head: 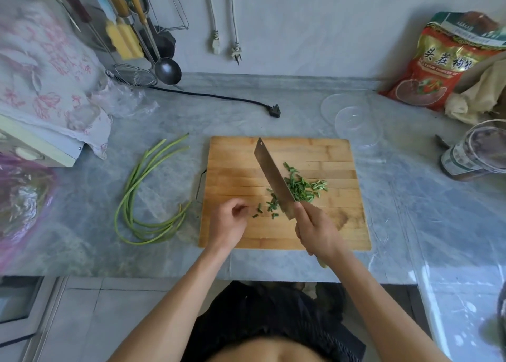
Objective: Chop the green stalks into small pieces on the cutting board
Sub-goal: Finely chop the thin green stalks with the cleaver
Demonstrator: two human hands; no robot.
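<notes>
The right hand (315, 230) was wrapped round the handle of a cleaver (273, 178), with the blade angled across the middle of the wooden cutting board (301, 233), tip pointing to the far left. The left hand (232, 219) sat on the near-left part of the board with its fingers curled in; honestly couldn't tell if it was pinching a bit of stalk or nothing at all. The chopped green pieces (304, 189) were mostly heaped just right of the blade, with a few strays (269, 209) scattered on the left side between blade and left hand. The uncut green stalks (142, 197), long and curved, lay on the grey marble table (410, 211) left of the board, not touching it. Far back there was a black plug and cord (274, 110), a couple of clear plastic lids (353, 115) past the board's far-right corner, and a red snack bag (438, 63) leaning at the wall.
</notes>
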